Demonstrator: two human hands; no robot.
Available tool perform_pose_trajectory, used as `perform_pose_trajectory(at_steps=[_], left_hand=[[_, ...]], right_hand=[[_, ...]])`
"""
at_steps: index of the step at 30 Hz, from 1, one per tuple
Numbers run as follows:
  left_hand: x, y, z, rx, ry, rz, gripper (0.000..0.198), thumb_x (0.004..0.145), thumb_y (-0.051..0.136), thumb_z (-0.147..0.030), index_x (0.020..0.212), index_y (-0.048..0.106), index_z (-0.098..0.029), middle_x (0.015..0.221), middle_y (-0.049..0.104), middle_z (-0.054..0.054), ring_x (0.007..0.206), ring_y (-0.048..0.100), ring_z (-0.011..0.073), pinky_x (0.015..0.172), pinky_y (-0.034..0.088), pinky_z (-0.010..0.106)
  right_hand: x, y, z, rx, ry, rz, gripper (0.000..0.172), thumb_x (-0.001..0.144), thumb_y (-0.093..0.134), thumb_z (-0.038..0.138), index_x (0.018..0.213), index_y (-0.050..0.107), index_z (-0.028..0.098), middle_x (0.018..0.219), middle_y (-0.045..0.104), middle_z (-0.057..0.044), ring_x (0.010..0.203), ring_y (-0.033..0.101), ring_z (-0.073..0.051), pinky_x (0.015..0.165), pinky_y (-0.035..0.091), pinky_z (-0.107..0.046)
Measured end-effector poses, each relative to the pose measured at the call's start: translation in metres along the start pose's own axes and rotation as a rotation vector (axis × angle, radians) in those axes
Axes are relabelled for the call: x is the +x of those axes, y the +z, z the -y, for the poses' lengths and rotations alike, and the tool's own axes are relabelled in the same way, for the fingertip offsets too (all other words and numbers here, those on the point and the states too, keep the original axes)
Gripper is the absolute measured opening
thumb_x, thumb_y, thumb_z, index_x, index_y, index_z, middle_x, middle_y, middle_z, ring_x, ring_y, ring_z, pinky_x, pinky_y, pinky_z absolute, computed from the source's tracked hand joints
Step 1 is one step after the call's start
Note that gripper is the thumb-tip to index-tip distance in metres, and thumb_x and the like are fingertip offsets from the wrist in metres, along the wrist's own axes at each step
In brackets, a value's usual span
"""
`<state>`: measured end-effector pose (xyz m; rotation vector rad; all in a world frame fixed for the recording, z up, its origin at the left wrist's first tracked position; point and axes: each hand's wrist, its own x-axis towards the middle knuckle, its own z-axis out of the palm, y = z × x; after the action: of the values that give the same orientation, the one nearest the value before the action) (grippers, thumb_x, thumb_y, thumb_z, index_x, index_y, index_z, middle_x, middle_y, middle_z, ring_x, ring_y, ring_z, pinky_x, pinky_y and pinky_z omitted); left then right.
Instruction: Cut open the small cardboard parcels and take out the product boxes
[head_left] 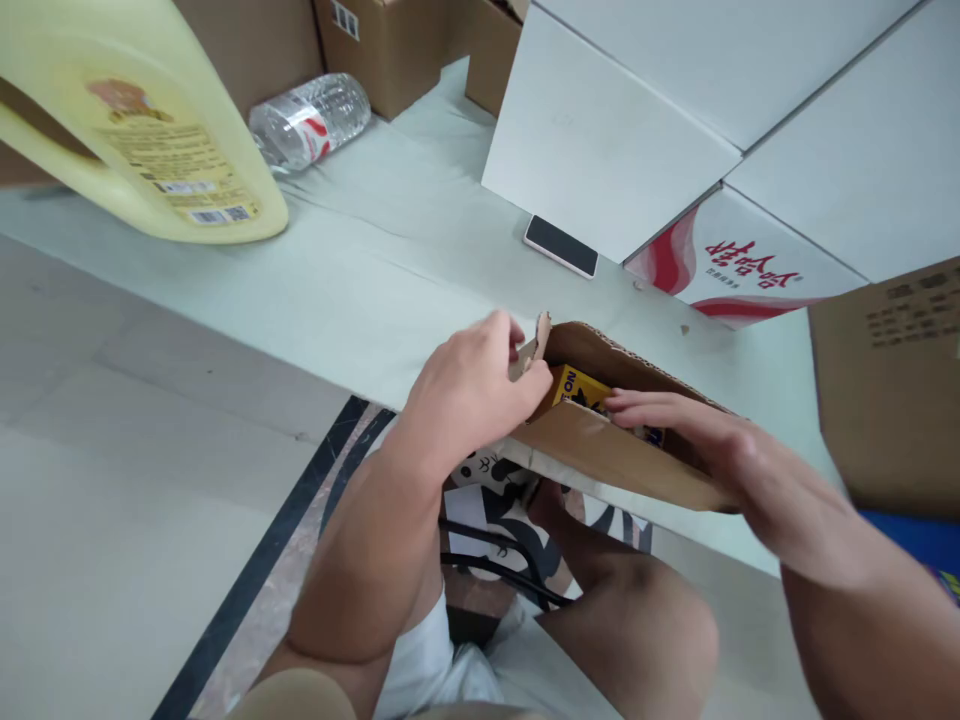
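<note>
A small brown cardboard box [600, 445] with its top open sits at the near edge of the table. My left hand [484, 375] pinches its left end, thumb at the near wall and fingers curled by a raised flap [541, 335]. Inside lies a yellow packet [574, 385] with dark print, partly covered by my fingers. My right hand [682, 415] reaches in from the right, its fingers stretched out flat over the packet and holding nothing.
On the pale-covered table [390, 260] lie a phone [561, 246] and a clear water bottle [311, 122]. A large yellow jug [172, 150] stands left. White cartons [607, 130] are stacked behind, with a brown carton [892, 390] at right. My knees are under the edge.
</note>
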<state>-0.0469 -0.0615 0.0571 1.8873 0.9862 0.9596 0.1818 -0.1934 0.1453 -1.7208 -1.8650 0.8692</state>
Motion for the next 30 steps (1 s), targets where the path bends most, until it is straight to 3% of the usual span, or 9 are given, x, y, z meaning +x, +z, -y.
perform_pose_trajectory(at_steps=[3, 6, 9, 14, 17, 19, 23, 27, 30], left_hand=[[0.001, 0.0, 0.0, 0.084, -0.023, 0.129, 0.048, 0.091, 0.06, -0.035, 0.053, 0.033, -0.024, 0.042, 0.035, -0.003, 0.04, 0.029, 0.0126, 0.047, 0.028, 0.032], [0.006, 0.001, -0.002, 0.058, -0.121, 0.176, 0.05, 0.09, 0.056, -0.032, 0.053, 0.025, -0.024, 0.046, 0.031, -0.002, 0.044, 0.03, 0.0138, 0.051, 0.028, 0.034], [0.011, 0.001, -0.001, -0.042, -0.168, 0.147, 0.047, 0.088, 0.055, -0.026, 0.055, 0.022, -0.024, 0.051, 0.026, -0.002, 0.05, 0.03, 0.0142, 0.055, 0.028, 0.034], [0.013, 0.001, 0.009, -0.216, -0.085, 0.026, 0.048, 0.086, 0.056, -0.018, 0.054, 0.021, -0.023, 0.054, 0.019, -0.001, 0.054, 0.031, 0.0136, 0.055, 0.029, 0.033], [0.012, 0.0, 0.013, -0.259, -0.052, -0.036, 0.049, 0.086, 0.056, -0.016, 0.055, 0.019, -0.022, 0.054, 0.018, -0.001, 0.053, 0.027, 0.0122, 0.053, 0.029, 0.032], [0.011, -0.001, 0.013, -0.262, -0.048, -0.051, 0.05, 0.085, 0.056, -0.015, 0.057, 0.017, -0.022, 0.054, 0.017, -0.002, 0.052, 0.022, 0.011, 0.051, 0.025, 0.032], [0.012, -0.006, 0.012, -0.275, -0.101, -0.018, 0.049, 0.087, 0.057, -0.017, 0.058, 0.018, -0.022, 0.055, 0.019, -0.002, 0.053, 0.02, 0.0103, 0.051, 0.018, 0.032], [0.015, -0.01, 0.012, -0.285, -0.167, -0.026, 0.049, 0.085, 0.058, -0.014, 0.058, 0.018, -0.022, 0.055, 0.02, -0.003, 0.054, 0.02, 0.01, 0.052, 0.015, 0.033], [0.017, -0.01, 0.011, -0.268, -0.185, -0.023, 0.049, 0.085, 0.057, -0.014, 0.058, 0.017, -0.022, 0.056, 0.02, -0.003, 0.055, 0.019, 0.0105, 0.054, 0.015, 0.033]], right_hand=[[0.048, -0.001, -0.001, 0.153, 0.111, 0.22, 0.043, 0.105, 0.039, 0.055, 0.122, 0.075, 0.039, 0.131, 0.073, -0.001, 0.122, 0.07, -0.022, 0.1, 0.059, -0.038], [0.077, 0.003, -0.008, -0.026, 0.125, 0.228, 0.034, 0.098, 0.057, 0.052, 0.116, 0.077, 0.031, 0.125, 0.076, -0.003, 0.115, 0.072, -0.024, 0.103, 0.058, -0.042], [0.089, 0.01, -0.009, -0.138, -0.006, 0.253, 0.037, 0.094, 0.061, 0.054, 0.117, 0.078, 0.03, 0.123, 0.077, -0.004, 0.115, 0.072, -0.025, 0.105, 0.057, -0.044], [0.096, 0.018, -0.007, -0.146, -0.109, 0.424, 0.048, 0.102, 0.042, 0.06, 0.112, 0.078, 0.029, 0.107, 0.079, -0.004, 0.104, 0.075, -0.023, 0.096, 0.061, -0.04], [0.099, 0.018, -0.012, -0.202, -0.229, 0.523, 0.041, 0.101, 0.046, 0.052, 0.116, 0.077, 0.03, 0.119, 0.077, -0.004, 0.114, 0.072, -0.025, 0.104, 0.059, -0.044], [0.1, 0.018, -0.018, -0.313, -0.305, 0.51, 0.036, 0.098, 0.054, 0.044, 0.126, 0.074, 0.032, 0.133, 0.072, -0.004, 0.127, 0.067, -0.028, 0.109, 0.056, -0.047], [0.102, 0.021, -0.033, -0.579, -0.474, 0.46, 0.044, 0.098, 0.055, 0.031, 0.141, 0.064, 0.032, 0.147, 0.063, -0.002, 0.146, 0.052, -0.026, 0.124, 0.044, -0.049], [0.104, 0.022, -0.034, -0.845, -0.599, 0.421, 0.042, 0.103, 0.043, 0.021, 0.136, 0.067, 0.031, 0.144, 0.065, 0.001, 0.15, 0.046, -0.021, 0.132, 0.03, -0.043], [0.101, 0.018, -0.024, -0.953, -0.666, 0.374, 0.04, 0.103, 0.041, 0.02, 0.132, 0.068, 0.031, 0.139, 0.069, 0.001, 0.148, 0.048, -0.021, 0.13, 0.032, -0.045]])
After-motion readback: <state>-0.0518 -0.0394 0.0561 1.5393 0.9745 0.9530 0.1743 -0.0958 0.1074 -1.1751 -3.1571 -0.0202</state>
